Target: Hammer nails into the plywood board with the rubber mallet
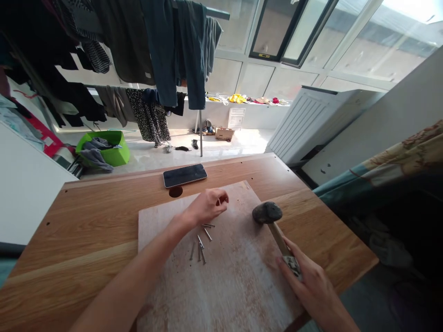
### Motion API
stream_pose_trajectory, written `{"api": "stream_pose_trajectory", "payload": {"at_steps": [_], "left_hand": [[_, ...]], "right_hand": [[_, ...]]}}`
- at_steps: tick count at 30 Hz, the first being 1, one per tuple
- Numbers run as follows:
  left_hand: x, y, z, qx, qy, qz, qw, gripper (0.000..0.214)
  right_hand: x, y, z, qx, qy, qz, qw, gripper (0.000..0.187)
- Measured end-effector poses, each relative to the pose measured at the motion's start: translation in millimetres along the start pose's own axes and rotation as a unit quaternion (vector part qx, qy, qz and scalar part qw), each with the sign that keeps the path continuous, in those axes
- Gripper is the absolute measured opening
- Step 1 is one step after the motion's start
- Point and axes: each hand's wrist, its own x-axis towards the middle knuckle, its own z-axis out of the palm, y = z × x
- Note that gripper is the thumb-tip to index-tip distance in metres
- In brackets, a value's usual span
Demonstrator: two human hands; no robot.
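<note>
The hammer is being gripped by the right hand at the board's right edge. The left hand is being held curled near nails lying on the board; whether anything is being pinched cannot be told.

Dark-framed window is set in pale far wall; daylight is strong. Floor is light, glossy. White ribbed unit stands beyond wooden table.

Board, scuffed matt wood; nails, shiny metal; hammer head, matt; phone near far edge of wood-grained worktop, glossy.
</note>
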Motion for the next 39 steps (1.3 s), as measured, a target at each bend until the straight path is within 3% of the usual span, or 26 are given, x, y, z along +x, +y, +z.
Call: {"api": "stream_pose_trajectory", "payload": {"at_steps": [4,9,16,21,26,33,39], "left_hand": [[24,-2,22.9,-0.012,0.043,0.011,0.999,0.019],[30,-7,39.4,-0.020,0.087,0.027,0.996,0.021],[33,-13,43.1,-0.020,0.088,0.066,0.994,0.018],[33,-12,44.8,-0.047,0.082,0.047,0.994,0.018],[32,-10,45.1,-0.009,0.089,0.046,0.995,0.014],[37,-11,46.2,-0.009,0.079,0.023,0.997,0.015],[40,-13,47.6,-0.023,0.096,0.020,0.995,0.010]], "right_hand": [[2,-13,-5,0.019,-0.003,0.014,1.000,0.044],[5,-21,-10,0.038,-0.011,0.033,0.999,0.045],[3,-19,-11,0.038,-0.014,0.040,0.998,0.048],[3,-16,-13,0.038,-0.020,0.037,0.998,0.048],[2,-13,-12,0.056,-0.032,0.051,0.997,0.046],[12,-24,-21,0.157,-0.154,0.133,0.966,0.057],[23,-40,-18,0.260,-0.099,0.123,0.953,0.061]]}}
